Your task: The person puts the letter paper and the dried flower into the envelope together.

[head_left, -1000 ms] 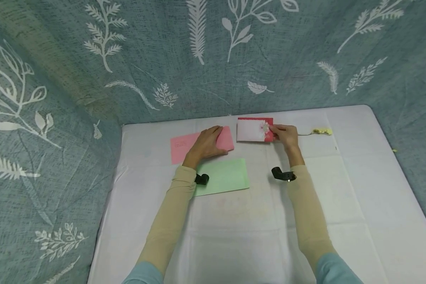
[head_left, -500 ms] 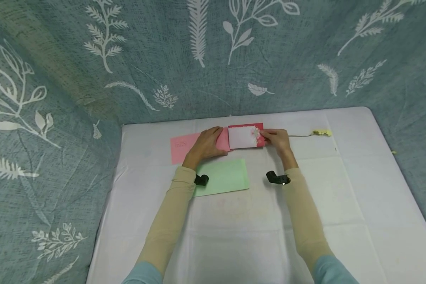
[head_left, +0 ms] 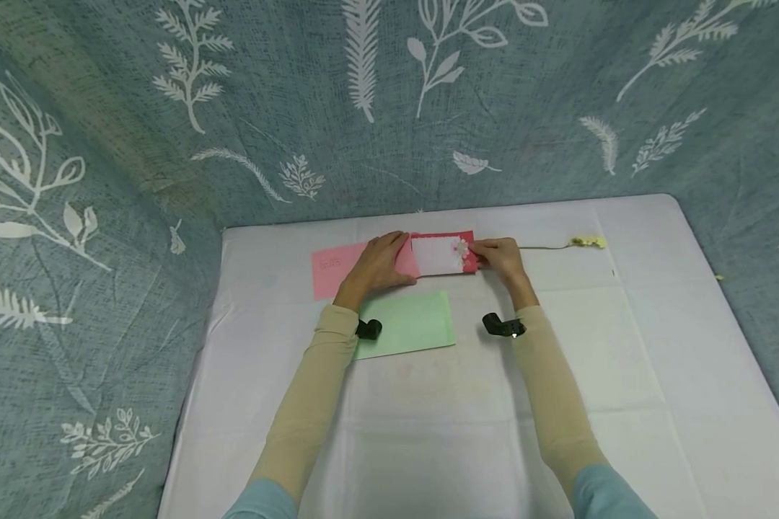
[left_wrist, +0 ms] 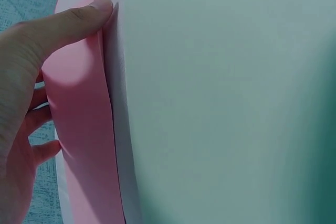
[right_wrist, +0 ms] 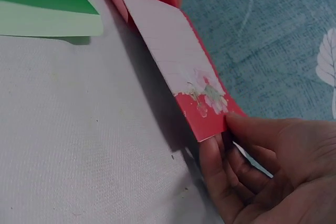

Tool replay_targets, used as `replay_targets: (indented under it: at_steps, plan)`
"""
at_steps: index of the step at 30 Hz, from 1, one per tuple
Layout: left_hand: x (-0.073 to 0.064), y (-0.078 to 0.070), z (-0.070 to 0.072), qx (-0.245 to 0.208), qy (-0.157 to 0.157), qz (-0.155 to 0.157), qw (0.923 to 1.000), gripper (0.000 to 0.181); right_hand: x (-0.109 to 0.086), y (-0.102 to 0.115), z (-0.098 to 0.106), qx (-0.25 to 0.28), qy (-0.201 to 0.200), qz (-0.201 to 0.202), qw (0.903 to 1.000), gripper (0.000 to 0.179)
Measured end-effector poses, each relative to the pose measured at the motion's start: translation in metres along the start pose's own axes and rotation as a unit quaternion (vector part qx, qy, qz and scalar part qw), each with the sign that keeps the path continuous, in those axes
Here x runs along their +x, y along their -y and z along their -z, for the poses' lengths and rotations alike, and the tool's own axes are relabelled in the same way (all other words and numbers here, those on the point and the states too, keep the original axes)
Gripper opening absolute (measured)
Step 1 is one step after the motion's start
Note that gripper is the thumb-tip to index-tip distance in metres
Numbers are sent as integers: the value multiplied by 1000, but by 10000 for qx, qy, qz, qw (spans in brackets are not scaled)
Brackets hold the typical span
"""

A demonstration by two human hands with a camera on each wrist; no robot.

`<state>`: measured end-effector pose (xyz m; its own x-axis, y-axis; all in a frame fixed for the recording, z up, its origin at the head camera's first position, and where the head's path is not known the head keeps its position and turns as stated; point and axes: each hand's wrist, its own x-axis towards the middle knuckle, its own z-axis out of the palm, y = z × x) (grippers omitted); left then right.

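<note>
Across the pink envelope (head_left: 329, 270) lies my left hand (head_left: 381, 261), gripping it near its right end, thumb on the near edge (left_wrist: 100, 11) and fingers at the far edge. The envelope's mouth bows apart in the right wrist view. Inside that mouth sits the left end of a red and white card (right_wrist: 168, 45) printed with flowers; that end is hidden. My right hand (head_left: 503, 259) pinches the card's red right end, thumb on top and fingers beneath. In the right wrist view the card slants above the white cloth.
A light green envelope (head_left: 412, 324) lies nearer on the white-covered table (head_left: 428, 461), partly under the left wrist. To the right lies a yellow flower (head_left: 587, 242) on a thin stem. A patterned blue-green curtain (head_left: 376, 166) hangs behind the table's far edge.
My right hand has carried the card leftward and slightly nearer, from apart to partly inside the pink envelope. The left hand has stayed in place on the envelope.
</note>
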<state>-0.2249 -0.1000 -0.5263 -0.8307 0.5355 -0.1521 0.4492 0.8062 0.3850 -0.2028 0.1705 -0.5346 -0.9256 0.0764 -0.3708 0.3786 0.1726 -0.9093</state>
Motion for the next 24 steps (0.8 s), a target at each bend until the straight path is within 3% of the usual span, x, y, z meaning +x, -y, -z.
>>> replay_targets:
  at_steps: [9,24]
  plan:
    - [0,0,-1,52,3,-42,10000,97,1,-2,-2,124,45,72,9999,34]
    - [0,-2,-1,223,154,41,9996,99,3,-2,-28,139,147,160,9997,30]
